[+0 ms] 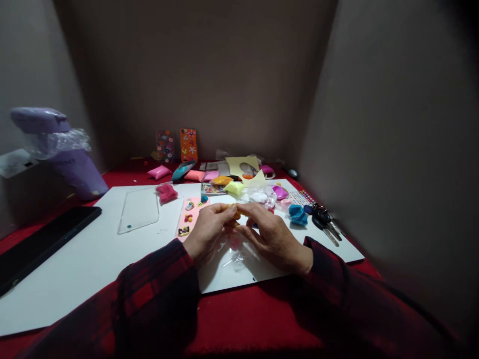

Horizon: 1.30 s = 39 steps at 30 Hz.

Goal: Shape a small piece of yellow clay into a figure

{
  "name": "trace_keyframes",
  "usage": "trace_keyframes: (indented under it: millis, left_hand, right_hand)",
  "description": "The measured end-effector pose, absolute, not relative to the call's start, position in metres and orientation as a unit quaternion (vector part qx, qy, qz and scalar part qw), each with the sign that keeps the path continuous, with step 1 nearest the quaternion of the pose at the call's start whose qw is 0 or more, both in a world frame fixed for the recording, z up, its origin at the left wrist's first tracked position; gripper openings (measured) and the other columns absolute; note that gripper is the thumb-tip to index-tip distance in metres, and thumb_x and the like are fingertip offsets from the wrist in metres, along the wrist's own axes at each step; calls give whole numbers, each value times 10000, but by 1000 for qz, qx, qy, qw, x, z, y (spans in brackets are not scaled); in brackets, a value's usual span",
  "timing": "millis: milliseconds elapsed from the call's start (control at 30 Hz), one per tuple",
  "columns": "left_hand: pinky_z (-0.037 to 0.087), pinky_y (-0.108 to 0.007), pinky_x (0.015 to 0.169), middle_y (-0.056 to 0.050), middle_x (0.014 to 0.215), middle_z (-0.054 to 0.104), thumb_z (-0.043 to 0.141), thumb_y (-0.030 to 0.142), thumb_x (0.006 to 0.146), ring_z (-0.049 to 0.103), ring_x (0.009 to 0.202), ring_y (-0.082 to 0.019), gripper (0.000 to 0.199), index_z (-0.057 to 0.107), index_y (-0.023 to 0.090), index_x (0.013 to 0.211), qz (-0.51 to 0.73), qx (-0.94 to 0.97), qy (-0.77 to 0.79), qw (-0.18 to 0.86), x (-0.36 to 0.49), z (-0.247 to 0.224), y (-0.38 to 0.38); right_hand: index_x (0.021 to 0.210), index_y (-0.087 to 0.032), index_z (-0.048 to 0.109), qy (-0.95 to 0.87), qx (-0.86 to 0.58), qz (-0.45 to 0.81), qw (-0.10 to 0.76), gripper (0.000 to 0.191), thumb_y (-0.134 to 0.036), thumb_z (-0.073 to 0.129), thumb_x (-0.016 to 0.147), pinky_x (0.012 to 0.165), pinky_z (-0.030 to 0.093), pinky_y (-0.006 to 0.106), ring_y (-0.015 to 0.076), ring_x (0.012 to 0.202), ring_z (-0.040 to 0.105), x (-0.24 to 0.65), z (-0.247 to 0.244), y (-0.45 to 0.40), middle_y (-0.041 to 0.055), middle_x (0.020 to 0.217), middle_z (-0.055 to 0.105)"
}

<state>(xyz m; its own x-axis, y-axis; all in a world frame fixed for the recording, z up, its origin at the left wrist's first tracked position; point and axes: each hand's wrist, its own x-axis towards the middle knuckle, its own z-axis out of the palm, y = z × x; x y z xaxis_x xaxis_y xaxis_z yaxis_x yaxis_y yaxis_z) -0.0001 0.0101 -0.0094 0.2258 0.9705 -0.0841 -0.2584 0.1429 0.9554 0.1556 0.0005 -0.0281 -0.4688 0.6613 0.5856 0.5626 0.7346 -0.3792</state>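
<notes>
My left hand (pixel 210 224) and my right hand (pixel 272 237) meet over the white board, their fingers closed on a small piece of yellow modelling clay (pixel 235 215). Most of the clay is hidden by the fingers. Just left of my left hand lies a pink phone case (pixel 182 223) with small coloured clay figures on it, partly covered by that hand. Under both hands is a crumpled clear plastic bag (pixel 235 258). A blue packet (pixel 298 215) rests to the right of my right hand.
The white board (pixel 86 259) carries a clear phone case (pixel 139 214), a red packet (pixel 166 193) and keys (pixel 329 227). A dark phone (pixel 45 239) and a purple bottle (pixel 77 169) are leftward. Colourful packets and two decorated cases, one orange (pixel 188 144), stand behind.
</notes>
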Motion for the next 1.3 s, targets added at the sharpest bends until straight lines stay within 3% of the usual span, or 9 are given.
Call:
trace_keyframes:
  millis: [133,367,633,1000,1300]
  left_hand:
    - [463,-229,557,-5,630,542,697,320,683,504,558,-85,243,580,109,709,496,450,376,641,0,-7,10]
    - [452,-202,516,-37,702,592,706,342,687,559,562,-100,271,599,100,744,507,458,360,635,0,-8,11]
    - [410,-179,480,-18,614,564,631,273,745,500,495,-71,189,586,90,744,544,468,349,603,-2,2,9]
    - [354,-171,454,1,524,548,606,252,769,456,458,-63,148,590,106,751,603,485,346,530,-5,14,8]
    - [402,-173,444,2,539,545,650,345,730,487,465,-76,248,596,105,758,505,518,324,609,1,-5,6]
  right_hand:
    - [1243,-192,421,-844,-347,69,404,368,-211,536,894,716,509,333,170,810,567,155,-28,1,89,1112,531]
    - [1364,-188,310,-818,-353,86,446,528,-194,542,889,639,507,295,133,678,563,155,-29,-2,70,1053,569]
    - [1164,-164,521,-771,-371,45,515,262,-223,495,910,662,507,317,148,725,569,154,-22,-4,90,1094,562]
    - [1160,-173,530,-772,-361,92,516,254,-252,483,924,585,491,275,122,634,562,156,-24,-6,62,993,617]
    - [1098,-165,562,-780,-340,69,521,211,-232,530,900,553,452,257,117,623,538,156,-23,-6,52,913,602]
